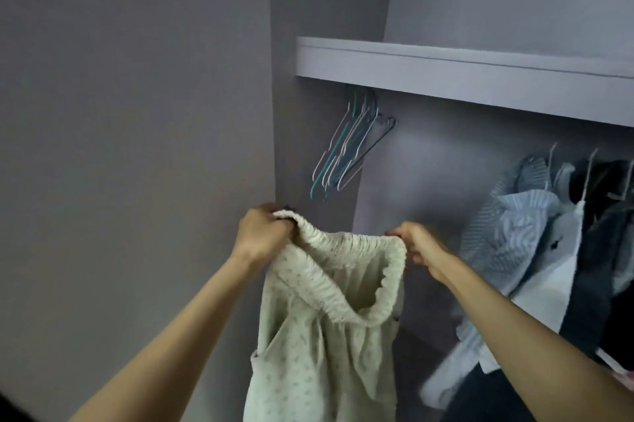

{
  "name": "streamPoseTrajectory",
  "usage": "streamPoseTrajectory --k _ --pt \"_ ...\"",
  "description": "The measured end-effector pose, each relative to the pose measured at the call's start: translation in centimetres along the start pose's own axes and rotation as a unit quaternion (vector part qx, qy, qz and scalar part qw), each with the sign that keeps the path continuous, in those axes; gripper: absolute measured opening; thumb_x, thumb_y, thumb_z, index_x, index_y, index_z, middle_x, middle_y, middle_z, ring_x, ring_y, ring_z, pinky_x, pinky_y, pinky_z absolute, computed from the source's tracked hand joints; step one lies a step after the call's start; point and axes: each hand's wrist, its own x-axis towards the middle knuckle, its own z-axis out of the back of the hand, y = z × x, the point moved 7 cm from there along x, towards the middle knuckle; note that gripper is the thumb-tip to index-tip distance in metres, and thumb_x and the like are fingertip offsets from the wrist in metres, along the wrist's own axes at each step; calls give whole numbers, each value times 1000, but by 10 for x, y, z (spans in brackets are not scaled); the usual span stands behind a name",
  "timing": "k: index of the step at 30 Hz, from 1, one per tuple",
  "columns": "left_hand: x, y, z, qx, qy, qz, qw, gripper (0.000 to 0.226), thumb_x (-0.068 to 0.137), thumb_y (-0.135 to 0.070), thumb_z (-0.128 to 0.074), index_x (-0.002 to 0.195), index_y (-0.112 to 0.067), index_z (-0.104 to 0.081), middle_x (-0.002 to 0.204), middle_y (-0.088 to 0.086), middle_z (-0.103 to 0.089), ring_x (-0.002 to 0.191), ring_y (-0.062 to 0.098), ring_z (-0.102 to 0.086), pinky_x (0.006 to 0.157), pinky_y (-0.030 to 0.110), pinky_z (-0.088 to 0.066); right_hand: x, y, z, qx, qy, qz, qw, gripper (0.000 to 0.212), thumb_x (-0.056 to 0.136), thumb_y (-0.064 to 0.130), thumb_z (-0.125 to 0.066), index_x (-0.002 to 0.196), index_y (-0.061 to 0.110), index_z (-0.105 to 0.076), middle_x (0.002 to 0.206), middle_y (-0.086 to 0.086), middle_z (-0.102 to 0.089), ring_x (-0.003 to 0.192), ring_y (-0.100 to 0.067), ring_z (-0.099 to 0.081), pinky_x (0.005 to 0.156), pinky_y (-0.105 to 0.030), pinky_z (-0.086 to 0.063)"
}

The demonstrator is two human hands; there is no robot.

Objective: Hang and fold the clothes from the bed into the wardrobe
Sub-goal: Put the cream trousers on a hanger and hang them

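Note:
A pale green printed garment (319,336) with a gathered elastic waistband hangs in front of the open wardrobe. My left hand (262,231) grips the waistband at its left end. My right hand (417,246) grips the waistband at its right end, so the band is stretched between both hands. The cloth drops down out of the bottom of the view. Several empty wire hangers (350,143) hang bunched at the left end of the wardrobe, above and behind my hands.
A grey shelf (446,73) runs across the wardrobe above the hangers. Striped blue, white and dark clothes (535,226) hang on hangers at the right. The grey wardrobe side wall (137,112) fills the left.

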Motion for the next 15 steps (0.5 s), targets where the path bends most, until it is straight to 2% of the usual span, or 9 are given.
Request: streamPoseTrajectory --k 2,4,7,9,12,15 --pt "12 -2 -9 -35 -27 6 999 15 64 -11 -57 73 -3 -66 67 8 -66 65 23 -59 62 37 -50 31 16 -8 -12 -21 35 999 23 94 18 -44 101 10 -64 89 -5 -67 46 -1 -49 42 -14 -33" --pt "23 -3 -19 -34 -45 6 998 9 66 -5 -56 68 -4 -65 60 2 -61 58 17 -53 56 32 -45 60 41 -20 20 -32 73 997 21 95 14 -45 109 9 -60 97 -7 -66 50 -4 -50 44 -15 -35" --pt "37 0 -23 -23 -84 9 996 21 69 -1 -57 57 -18 -62 47 -12 -58 47 3 -51 49 24 -43 94 70 -48 106 -12 72 992 13 94 9 -44 99 14 -55 89 -5 -58 58 -11 -47 50 -20 -37" --pt "44 5 -27 -17 -95 15 995 25 70 -2 -59 56 -22 -64 48 -15 -60 46 0 -53 51 23 -46 116 82 -63 150 -2 56 987 11 96 14 -46 87 16 -52 78 -3 -52 55 -11 -43 48 -21 -35" --pt "51 9 -35 -8 -93 17 995 26 71 -4 -61 59 -26 -69 52 -13 -63 53 3 -57 59 25 -49 140 90 -75 130 -1 63 990 14 95 23 -50 83 16 -50 71 -1 -48 50 -10 -38 41 -18 -29" --pt "55 12 -41 10 -86 18 996 26 72 -3 -60 60 -25 -67 59 -10 -64 58 5 -57 62 23 -46 150 92 -80 101 1 84 991 13 94 18 -50 82 13 -51 66 -2 -45 50 -11 -34 43 -21 -26"
